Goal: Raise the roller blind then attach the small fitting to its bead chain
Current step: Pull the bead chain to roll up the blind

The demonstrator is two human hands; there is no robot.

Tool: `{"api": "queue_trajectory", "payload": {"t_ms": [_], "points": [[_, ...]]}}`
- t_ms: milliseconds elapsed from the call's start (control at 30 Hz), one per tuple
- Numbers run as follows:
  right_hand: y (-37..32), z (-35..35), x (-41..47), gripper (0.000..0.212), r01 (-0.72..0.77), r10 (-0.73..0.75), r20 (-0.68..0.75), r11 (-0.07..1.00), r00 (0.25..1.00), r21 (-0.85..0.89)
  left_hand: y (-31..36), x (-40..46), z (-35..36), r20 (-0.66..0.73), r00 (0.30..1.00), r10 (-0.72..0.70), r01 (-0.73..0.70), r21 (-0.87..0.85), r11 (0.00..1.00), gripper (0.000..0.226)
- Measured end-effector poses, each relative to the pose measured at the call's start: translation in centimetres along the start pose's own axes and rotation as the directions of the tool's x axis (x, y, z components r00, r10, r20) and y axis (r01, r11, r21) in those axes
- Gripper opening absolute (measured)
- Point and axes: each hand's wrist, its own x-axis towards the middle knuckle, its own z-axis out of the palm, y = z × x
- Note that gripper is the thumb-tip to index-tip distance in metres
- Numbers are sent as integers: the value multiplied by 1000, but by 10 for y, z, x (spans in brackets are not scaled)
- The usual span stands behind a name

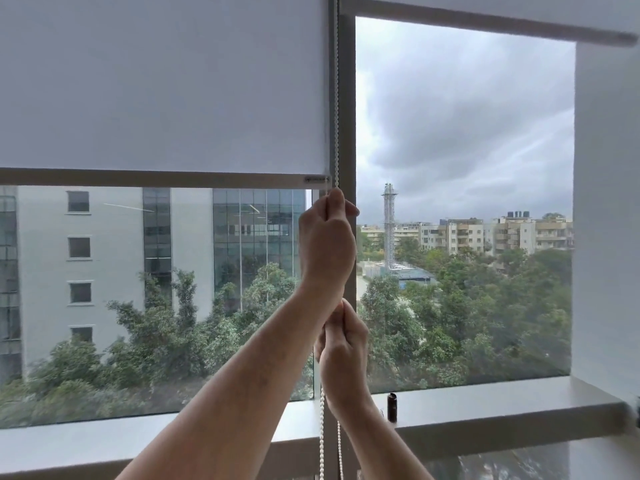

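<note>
A white roller blind covers the upper half of the left window pane, its bottom bar level with the middle of the glass. The white bead chain hangs along the window frame to the right of the blind. My left hand grips the chain just under the bottom bar. My right hand grips the chain lower down, directly beneath the left wrist. Two chain strands drop below my hands. A small dark cylindrical fitting stands upright on the window sill, right of my right wrist.
The grey vertical window frame runs behind the chain. A second blind is rolled up high on the right pane. The grey sill runs along the bottom, and a white wall bounds the right side.
</note>
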Motion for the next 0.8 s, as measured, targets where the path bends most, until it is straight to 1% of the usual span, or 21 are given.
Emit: {"api": "queue_trajectory", "payload": {"t_ms": [100,133,167,200,267,367,467,533,600,667,733,800], "points": [[-7,-10,10,42,-127,118,108,989,987,77,2,-4,-8,-24,994,109,-110,-8,994,43],[-12,-13,16,47,-171,160,144,983,977,73,2,-4,-11,-37,990,133,-133,-8,991,42],[-17,-15,23,58,-207,195,162,977,967,59,2,-3,-13,-45,988,148,-149,-7,989,42],[-23,-17,31,66,-233,221,170,971,960,55,2,-2,-15,-52,986,157,-158,-7,987,42],[-37,-17,50,71,-239,222,187,968,957,73,1,-3,-17,-68,983,171,-171,5,985,41],[-65,-11,79,64,-191,174,197,979,965,72,-2,-11,-18,-62,986,152,-151,10,988,41],[-95,-1,104,54,-178,148,177,969,973,171,-20,-32,-23,-60,983,175,-172,55,984,39],[-111,6,117,54,-172,131,209,966,969,192,-38,-50,-29,-49,980,191,-186,86,979,39],[-123,13,127,54,-170,122,254,969,959,177,-56,-68,-34,-19,989,149,-147,88,985,40],[-129,22,131,49,-186,135,261,966,956,182,-71,-84,-38,13,994,108,-109,78,991,39],[-129,30,130,42,-176,141,193,968,971,180,-79,-92,-42,28,996,85,-86,51,995,36],[-125,35,126,39,-87,74,81,982,994,168,-84,-91,-44,33,997,70,-71,27,997,33]]}}
